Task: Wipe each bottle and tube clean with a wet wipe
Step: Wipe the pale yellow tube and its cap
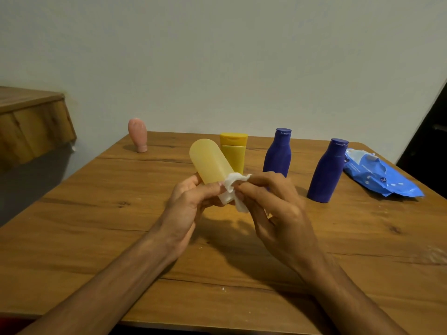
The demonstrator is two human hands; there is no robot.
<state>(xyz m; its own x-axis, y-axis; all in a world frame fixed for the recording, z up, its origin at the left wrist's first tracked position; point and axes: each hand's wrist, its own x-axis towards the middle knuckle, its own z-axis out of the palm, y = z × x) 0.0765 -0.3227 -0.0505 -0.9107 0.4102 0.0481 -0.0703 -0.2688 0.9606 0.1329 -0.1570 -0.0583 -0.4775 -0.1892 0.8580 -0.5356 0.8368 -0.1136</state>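
One pink tube (137,135) upright at far left corner of table (96,226), left hand (186,204) grasping one pale yellow tube (209,160) above table centre, cap end apparently downward, one white wipe (233,187) pinched against it by right hand (278,204), one yellow tube (233,151) upright behind, two blue bottles upright, left blue bottle (278,153), right blue bottle (326,172), one blue wipes pack (377,175) at right edge.

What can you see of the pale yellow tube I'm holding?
The tube is pale yellow, translucent, soft-looking plastic with a rounded end and a white cap. It is held above the table, tilted, with the rounded end up and away to the left and the cap down toward the person. The left hand grips it near the cap. The right hand pinches a white wipe against the cap end.
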